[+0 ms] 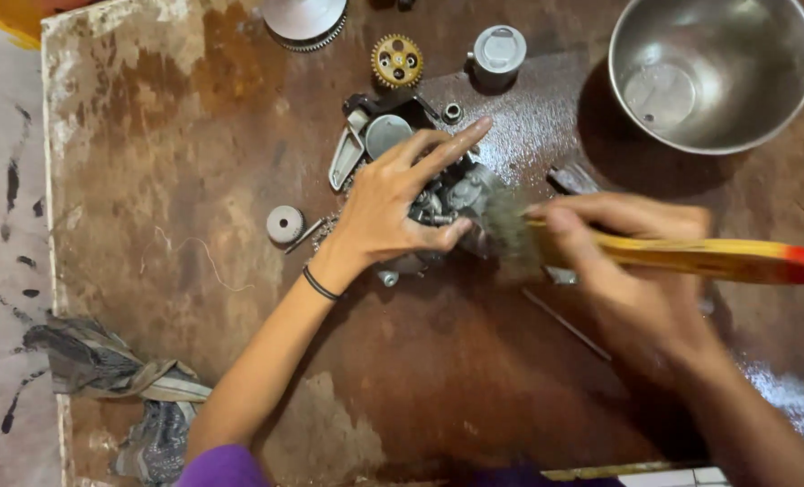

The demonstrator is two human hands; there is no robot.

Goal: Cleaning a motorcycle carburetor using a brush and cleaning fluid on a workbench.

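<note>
**Head view: brushing an engine part on a rusty metal tray**

We see our left hand (393,212) spread over a grey metal engine part (420,180), fingers and thumb pressed around it, a little above the middle of the rusty tray (149,180). Our right hand (632,271) is closed on the yellow, red-ended handle of a paintbrush (690,257), whose bristles touch the part's right side; this hand is blurred.

Open room lies mostly along the tray's left half and its near edge, where the stained surface is bare. The left edge borders a pale floor, and a crumpled rag (113,370) hangs over the near left corner.

At the far right corner stands a steel bowl (781,54); we can make out only a round shine at its bottom, perhaps liquid, we cannot tell.

Around the part, loose pieces crowd the far side: a yellow gear (396,60), a grey cap (498,50) beside it, a toothed round piece (304,20) at the far edge, and a small nut (452,112). A small grey disc (284,224) sits just left of our left wrist. A thin rod (569,326) lies under our right hand.
</note>
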